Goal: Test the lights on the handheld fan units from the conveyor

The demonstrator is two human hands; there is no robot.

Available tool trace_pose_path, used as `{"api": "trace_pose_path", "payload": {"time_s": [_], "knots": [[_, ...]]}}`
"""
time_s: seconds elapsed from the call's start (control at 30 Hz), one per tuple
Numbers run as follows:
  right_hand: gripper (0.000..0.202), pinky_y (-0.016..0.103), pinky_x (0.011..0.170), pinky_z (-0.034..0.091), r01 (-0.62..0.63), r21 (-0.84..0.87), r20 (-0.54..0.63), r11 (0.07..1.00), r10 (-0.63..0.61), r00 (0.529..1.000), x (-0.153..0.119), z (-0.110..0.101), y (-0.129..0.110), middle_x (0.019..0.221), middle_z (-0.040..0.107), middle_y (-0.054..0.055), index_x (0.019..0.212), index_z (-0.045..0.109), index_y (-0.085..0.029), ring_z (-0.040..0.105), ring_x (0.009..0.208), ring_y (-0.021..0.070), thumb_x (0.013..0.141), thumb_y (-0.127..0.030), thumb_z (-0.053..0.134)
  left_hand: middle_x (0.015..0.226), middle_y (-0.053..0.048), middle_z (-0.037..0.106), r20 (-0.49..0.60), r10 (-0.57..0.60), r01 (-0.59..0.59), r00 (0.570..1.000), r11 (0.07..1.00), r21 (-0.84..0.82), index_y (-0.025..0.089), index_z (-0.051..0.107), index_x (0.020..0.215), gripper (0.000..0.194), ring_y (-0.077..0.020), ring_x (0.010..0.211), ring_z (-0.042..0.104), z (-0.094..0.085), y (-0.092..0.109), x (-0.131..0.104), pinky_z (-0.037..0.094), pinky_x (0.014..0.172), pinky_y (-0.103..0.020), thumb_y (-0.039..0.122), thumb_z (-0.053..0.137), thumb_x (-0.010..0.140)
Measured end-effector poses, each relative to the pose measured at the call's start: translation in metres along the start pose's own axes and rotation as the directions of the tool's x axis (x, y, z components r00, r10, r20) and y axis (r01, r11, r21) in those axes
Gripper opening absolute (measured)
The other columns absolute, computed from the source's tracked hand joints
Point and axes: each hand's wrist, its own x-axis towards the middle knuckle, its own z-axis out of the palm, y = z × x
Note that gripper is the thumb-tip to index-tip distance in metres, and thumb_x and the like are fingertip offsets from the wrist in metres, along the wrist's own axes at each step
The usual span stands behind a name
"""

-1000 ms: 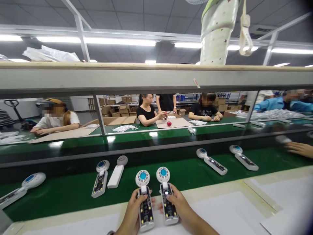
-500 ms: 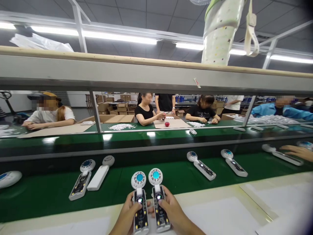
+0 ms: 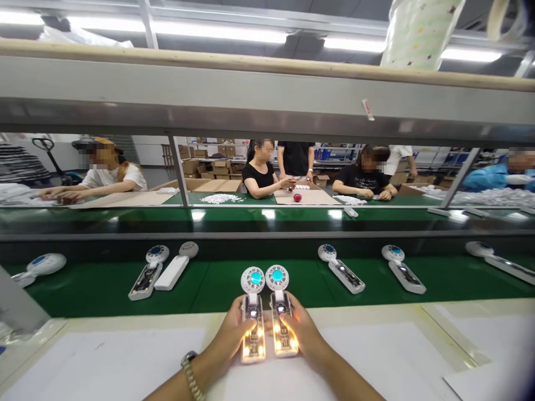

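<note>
Side by side in front of me are two white handheld fans with round heads and blue centres. My left hand [image 3: 234, 328] is wrapped round the left fan [image 3: 253, 340], its thumb on the circuit-board face. The right fan [image 3: 284, 340] is held by my right hand [image 3: 307, 328], thumb likewise pressed on its front. Yellow lights glow on both handles, and a small display is lit on each. The two round heads nearly touch. Fingers behind the handles are mostly hidden.
On the green conveyor belt [image 3: 225, 301] lie more fans: an open-faced one [image 3: 145, 278] beside a face-down one [image 3: 172, 273] at left, others [image 3: 346, 275] to the right. White sheets [image 3: 125, 362] cover the near bench. A shelf [image 3: 251, 83] spans above; co-workers sit beyond.
Yellow lights have come on in both held fans. My view has tipped downward, and more of my forearms shows. The co-worker's hand at the right edge has gone out of view.
</note>
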Motion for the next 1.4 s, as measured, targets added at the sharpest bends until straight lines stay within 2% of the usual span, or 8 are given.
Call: {"api": "trace_pose_path", "payload": {"time_s": [0.27,0.43,0.63,0.83,0.93,1.17,1.33,1.4], "knots": [[0.054,0.041,0.09,0.04,-0.006,-0.031,-0.026,1.0,0.005,1.0,0.0,-0.002,-0.001,0.108,0.06,0.008,0.116,0.045,-0.022,0.054,0.104,0.0276,0.068,-0.035,0.068,0.102,-0.011,0.059,0.023,0.015,-0.015,1.0,1.0,0.007,0.019,0.038,0.111,0.048,-0.0244,0.094,0.059,-0.008,-0.009,0.005,0.046,0.08,-0.038,0.016,0.061,0.069],[0.061,0.043,0.081,0.046,-0.054,0.04,-0.059,0.998,0.057,0.997,0.001,-0.005,0.004,0.1,0.063,0.007,0.119,0.042,-0.022,0.061,0.088,0.026,0.067,-0.033,0.07,0.093,-0.008,0.06,0.003,0.011,-0.011,1.0,1.0,0.009,0.019,0.037,0.11,0.048,-0.0227,0.086,0.061,-0.006,-0.011,0.004,0.047,0.077,-0.038,0.016,0.062,0.068],[0.061,0.04,0.077,0.047,-0.059,-0.009,-0.036,0.998,0.059,0.998,0.002,-0.005,0.005,0.094,0.064,0.007,0.119,0.041,-0.021,0.062,0.081,0.0242,0.067,-0.037,0.069,0.088,-0.008,0.062,-0.046,0.005,-0.006,0.999,1.0,-0.023,0.017,0.036,0.107,0.05,-0.024,0.083,0.062,-0.002,-0.009,0.004,0.048,0.074,-0.038,0.016,0.063,0.064],[0.062,0.039,0.085,0.044,-0.066,-0.007,-0.06,0.998,0.065,0.996,-0.002,-0.002,-0.001,0.101,0.062,0.006,0.12,0.04,-0.022,0.058,0.096,0.0244,0.067,-0.035,0.069,0.086,-0.006,0.062,0.019,0.008,-0.007,1.0,0.999,-0.048,0.018,0.035,0.11,0.049,-0.0223,0.082,0.062,-0.004,-0.009,0.005,0.048,0.075,-0.038,0.012,0.059,0.067],[0.061,0.04,0.088,0.042,-0.08,0.001,-0.049,0.997,0.08,0.996,-0.002,-0.002,-0.002,0.105,0.061,0.007,0.12,0.039,-0.022,0.056,0.1,0.0246,0.069,-0.034,0.068,0.087,-0.006,0.062,0.018,0.006,-0.005,1.0,0.998,-0.064,0.018,0.036,0.108,0.047,-0.0214,0.08,0.062,-0.006,-0.012,0.006,0.049,0.075,-0.039,0.012,0.058,0.068],[0.057,0.04,0.087,0.043,-0.052,-0.04,-0.037,0.998,0.05,0.998,0.001,-0.003,0.0,0.104,0.061,0.006,0.118,0.041,-0.023,0.056,0.1,0.0247,0.069,-0.035,0.067,0.086,-0.007,0.062,-0.006,-0.027,0.027,1.0,0.997,-0.07,0.018,0.036,0.108,0.048,-0.0229,0.08,0.063,-0.003,-0.009,0.005,0.049,0.075,-0.041,0.013,0.059,0.066],[0.058,0.04,0.087,0.043,-0.045,-0.021,-0.055,0.999,0.044,0.998,0.0,-0.003,0.001,0.099,0.061,0.004,0.121,0.037,-0.022,0.058,0.093,0.0221,0.071,-0.029,0.064,0.085,-0.007,0.062,-0.002,-0.018,0.018,1.0,0.996,-0.084,0.017,0.036,0.108,0.057,-0.0243,0.083,0.062,-0.001,-0.003,0.002,0.047,0.078,-0.041,0.014,0.068,0.06],[0.057,0.038,0.086,0.043,-0.061,-0.004,-0.02,0.998,0.061,0.998,-0.002,-0.003,-0.001,0.099,0.061,0.004,0.121,0.037,-0.023,0.058,0.092,0.0213,0.07,-0.026,0.064,0.086,-0.008,0.063,0.018,-0.022,0.023,1.0,0.995,-0.099,0.017,0.037,0.107,0.058,-0.0249,0.084,0.062,-0.002,-0.003,0.001,0.047,0.078,-0.041,0.014,0.07,0.059]]}}
